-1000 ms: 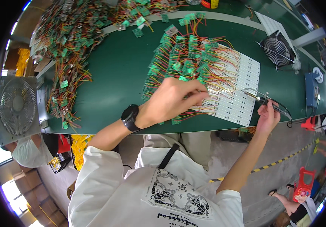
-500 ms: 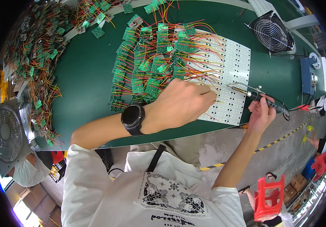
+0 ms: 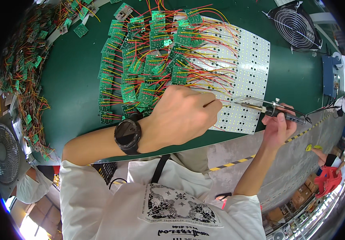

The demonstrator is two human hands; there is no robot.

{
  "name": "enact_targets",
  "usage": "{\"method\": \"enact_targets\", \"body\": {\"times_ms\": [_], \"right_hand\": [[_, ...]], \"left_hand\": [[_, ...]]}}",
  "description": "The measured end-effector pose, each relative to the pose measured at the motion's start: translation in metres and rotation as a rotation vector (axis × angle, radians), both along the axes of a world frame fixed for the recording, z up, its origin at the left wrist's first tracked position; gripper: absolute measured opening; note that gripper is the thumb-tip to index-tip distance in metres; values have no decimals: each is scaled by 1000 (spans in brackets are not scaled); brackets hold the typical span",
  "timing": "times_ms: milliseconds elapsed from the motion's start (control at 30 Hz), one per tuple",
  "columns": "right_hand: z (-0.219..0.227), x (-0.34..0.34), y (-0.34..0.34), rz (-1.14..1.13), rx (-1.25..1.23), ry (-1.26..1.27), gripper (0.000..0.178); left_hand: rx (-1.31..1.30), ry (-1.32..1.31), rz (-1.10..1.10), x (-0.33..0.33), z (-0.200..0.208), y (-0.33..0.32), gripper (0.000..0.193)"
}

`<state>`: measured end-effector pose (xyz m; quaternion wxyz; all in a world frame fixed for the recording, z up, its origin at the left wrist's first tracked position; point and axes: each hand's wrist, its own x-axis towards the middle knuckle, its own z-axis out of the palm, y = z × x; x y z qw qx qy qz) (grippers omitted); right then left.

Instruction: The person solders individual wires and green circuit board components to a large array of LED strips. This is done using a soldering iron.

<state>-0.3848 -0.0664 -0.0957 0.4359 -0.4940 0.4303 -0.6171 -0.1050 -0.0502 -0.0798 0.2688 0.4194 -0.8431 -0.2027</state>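
Observation:
My left hand [image 3: 186,116], with a black watch on its wrist, is closed over the near part of the white perforated LED panel [image 3: 252,72]. Its fingertips are mostly hidden, but a thin reddish wire [image 3: 225,101] appears to come out from them. My right hand [image 3: 278,126] grips a black soldering iron [image 3: 286,116] with a thin metal guide tube above its tip. The tip points left, just over the panel, a short way from my left fingers. Rows of green circuit boards [image 3: 154,64] with red, yellow and black wires lie across the panel's left part and beside it.
A big heap of wired boards [image 3: 24,72] lies at the left. A small black fan [image 3: 294,26] stands at the back right, near a blue box-shaped device [image 3: 330,76]. A grey fan [image 3: 4,150] is at the far left. The green table's [image 3: 74,108] front edge runs beneath my forearms.
The view has shifted, so the boards sit further left and higher. The iron's tip is now closer to my left fingertips. Both hands keep their grip.

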Motion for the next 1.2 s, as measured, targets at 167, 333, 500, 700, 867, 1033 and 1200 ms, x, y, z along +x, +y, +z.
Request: {"method": "enact_targets", "body": {"times_ms": [167,333,500,700,867,1033,1200], "right_hand": [[-5,-6,-1,83,48,35,25],[-4,-5,-1,99,81,47,26],[-8,-9,-1,133,63,50,26],[-7,-9,-2,153,50,68,26],[-9,-9,-1,133,72,60,27],[-8,-9,-1,145,67,67,27],[-9,-11,-2,174,46,79,25]], "left_hand": [[-11,72,44,-1,0,-1,9],[-22,102,55,-2,-3,-1,9],[-14,99,61,-1,-1,-1,9],[-14,91,52,-1,-3,-1,9],[-10,74,60,-1,-1,0,9],[-1,75,57,-1,-3,1,9],[9,68,62,-1,-2,0,9]]}}
